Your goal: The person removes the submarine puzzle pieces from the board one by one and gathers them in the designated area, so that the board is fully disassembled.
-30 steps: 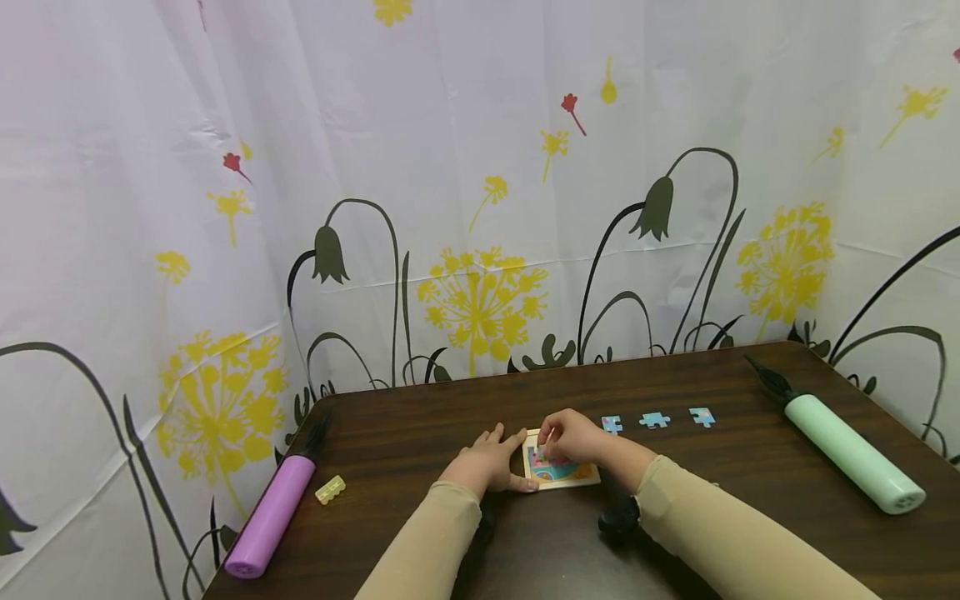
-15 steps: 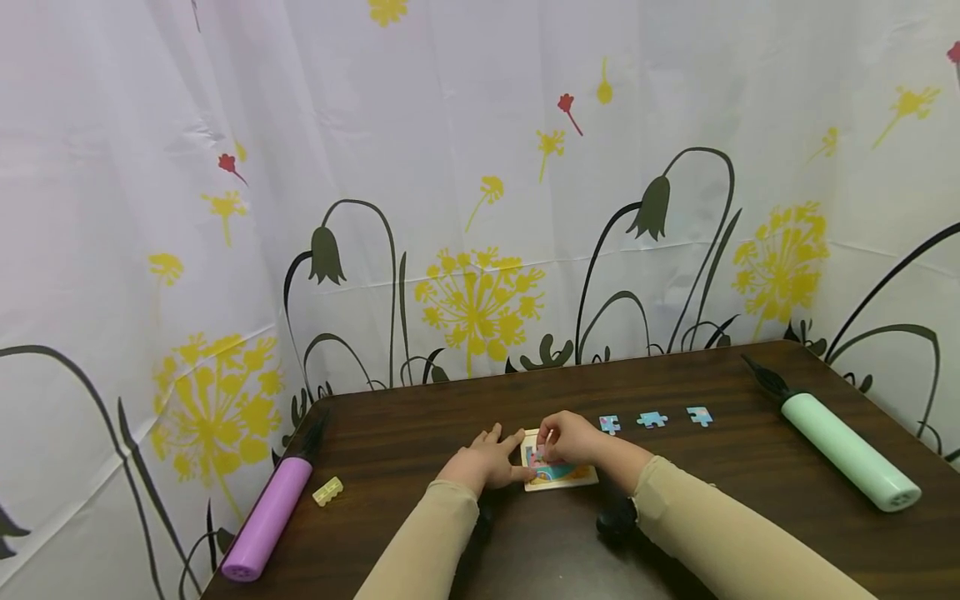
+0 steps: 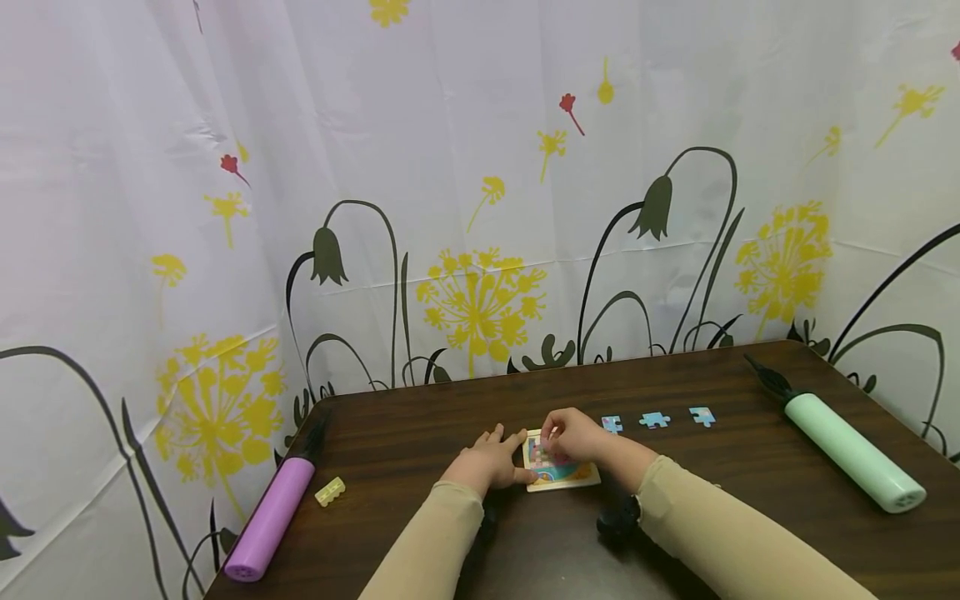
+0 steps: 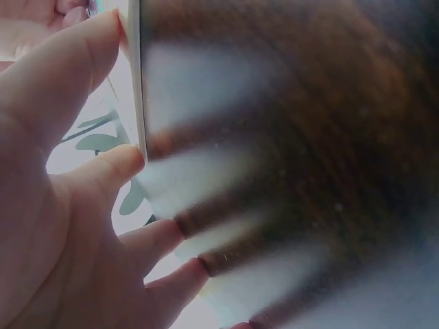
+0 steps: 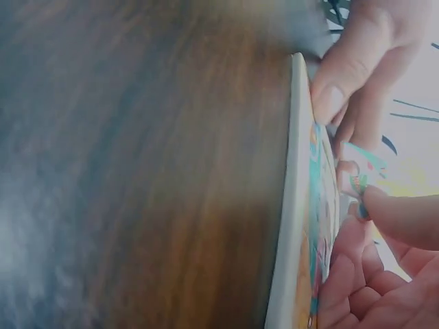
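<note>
A small picture puzzle board [image 3: 572, 477] lies flat on the dark wooden table [image 3: 720, 492], near its middle. My left hand [image 3: 510, 458] lies on the table at the board's left edge, and its straight fingers [image 4: 110, 171] touch the board's white rim [image 4: 135, 82]. My right hand [image 3: 552, 439] hovers over the board's upper left part. It pinches a small blue and pink puzzle piece [image 5: 358, 170] just above the board [image 5: 291, 205]. Both forearms wear tan sleeves.
Three loose blue puzzle pieces [image 3: 654, 419] lie in a row right of the board. A mint green hand pump [image 3: 847, 451] lies at the far right and a purple pump [image 3: 270, 517] at the left edge beside a small yellow clip [image 3: 330, 491]. A flowered curtain backs the table.
My right hand's fingers have shifted slightly over the board's upper left with the piece. My left hand has stayed at the board's edge.
</note>
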Demonstrator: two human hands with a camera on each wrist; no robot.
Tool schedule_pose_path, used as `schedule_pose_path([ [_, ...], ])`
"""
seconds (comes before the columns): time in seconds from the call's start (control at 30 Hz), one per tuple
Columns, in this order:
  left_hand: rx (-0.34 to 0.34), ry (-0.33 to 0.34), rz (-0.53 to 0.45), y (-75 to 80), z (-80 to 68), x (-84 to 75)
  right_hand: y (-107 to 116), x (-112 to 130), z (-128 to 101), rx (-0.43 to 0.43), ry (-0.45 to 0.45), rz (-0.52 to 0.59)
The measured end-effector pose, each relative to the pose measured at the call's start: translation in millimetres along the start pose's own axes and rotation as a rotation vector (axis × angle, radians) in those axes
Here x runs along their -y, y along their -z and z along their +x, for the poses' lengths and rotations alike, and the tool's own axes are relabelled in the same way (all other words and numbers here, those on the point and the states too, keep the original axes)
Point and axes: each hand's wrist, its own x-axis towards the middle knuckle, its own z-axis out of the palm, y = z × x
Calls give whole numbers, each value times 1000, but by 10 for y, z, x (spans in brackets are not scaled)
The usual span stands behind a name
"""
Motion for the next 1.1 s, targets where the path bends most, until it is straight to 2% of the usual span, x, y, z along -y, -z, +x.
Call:
schedule_pose_path([
  [0.13,-3,2,9,-10,15,-1,91,-8,-17,-24,-5,61],
  [0.3,-2,4,7,-15,21,-22,360,34,-121,-35,14,79],
  [0.53,-10,8,4,-4,9,-21,824,194,-343,-53,106,49],
  [0.63,-8,5,-9,-5,6,-15,962,201,-448,-62,95,19],
  [0.8,-11,8,-17,-6,8,-9,1029,70,-572,-52,26,-25],
  [1.1,-15,7,-12,-18,30,-6,931,-284,-621,-75,-51,-120],
])
